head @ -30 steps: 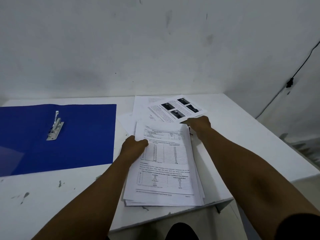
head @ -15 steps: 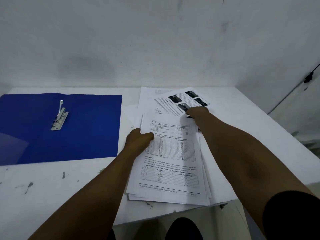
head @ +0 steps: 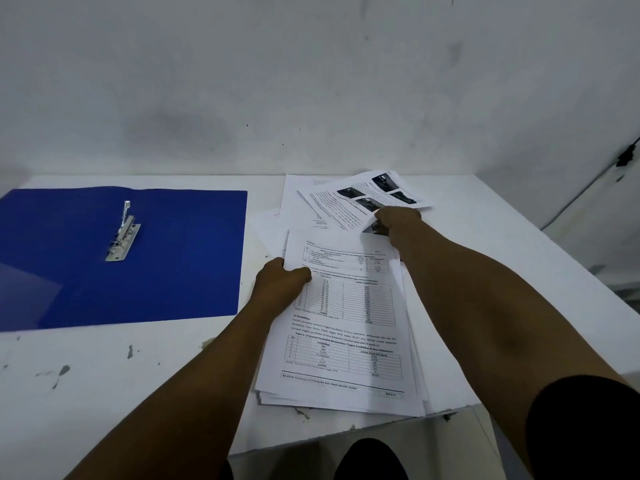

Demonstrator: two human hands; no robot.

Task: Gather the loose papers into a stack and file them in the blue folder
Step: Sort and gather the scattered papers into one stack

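A stack of printed papers with tables on the top page lies near the table's front edge. My left hand grips the stack's upper left edge, thumb on top. My right hand pinches the near corner of a loose sheet with photos, which is lifted and curled above more loose sheets at the back. The blue folder lies open and flat on the left, its metal clip bare.
The white table has chipped paint spots at the front left. Its front right corner ends close to the stack. A white wall stands right behind the table. A black cable runs down the wall at the right.
My right hand has closed on the photo sheet and raised its near corner off the pile, so the sheet now curls upward. My left hand stays on the stack.
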